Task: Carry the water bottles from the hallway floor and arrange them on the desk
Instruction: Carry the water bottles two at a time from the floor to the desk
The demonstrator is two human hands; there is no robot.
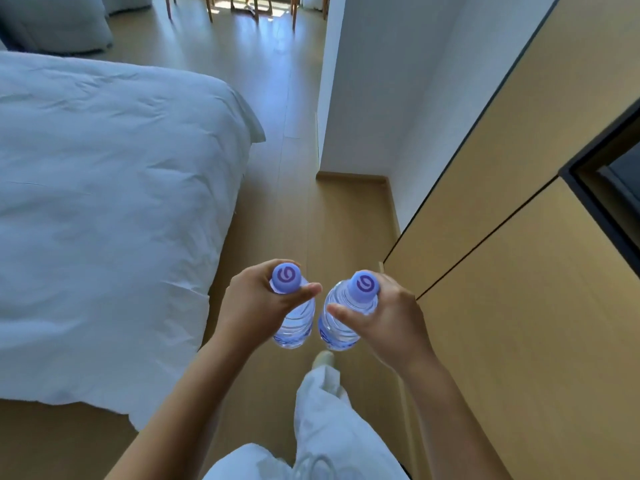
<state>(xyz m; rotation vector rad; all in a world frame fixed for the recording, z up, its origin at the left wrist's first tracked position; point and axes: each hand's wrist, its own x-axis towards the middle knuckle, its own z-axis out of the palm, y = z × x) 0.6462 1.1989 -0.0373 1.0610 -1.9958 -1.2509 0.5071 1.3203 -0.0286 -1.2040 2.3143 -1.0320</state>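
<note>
Bedroom aisle, wood floor (298,98) running between bed (104,202) on the left and tan cabinets (519,271) on the right. White wall corner (363,98) ahead right; chair legs (252,8) in sunlight at the far end. Second bed (52,22) top left, partly cut off.

Left hand (256,306) grips left bottle (294,320) round the neck just under the cap, thumb across the front. Right hand (384,320) grips right bottle (341,320) the same way, thumb across the shoulder. Both bottles clear plastic, purple caps with a swirl logo, blue labels low on the body. Both held upright, slightly tilted, bases hanging well above the floor. Bottles side by side, close, narrow gap between them; can't tell if they touch lower down.

Below the hands: white trousers (329,427), one light shoe (323,358) forward on the floor. Dark-framed recess (616,188) in the cabinets at right edge.
</note>
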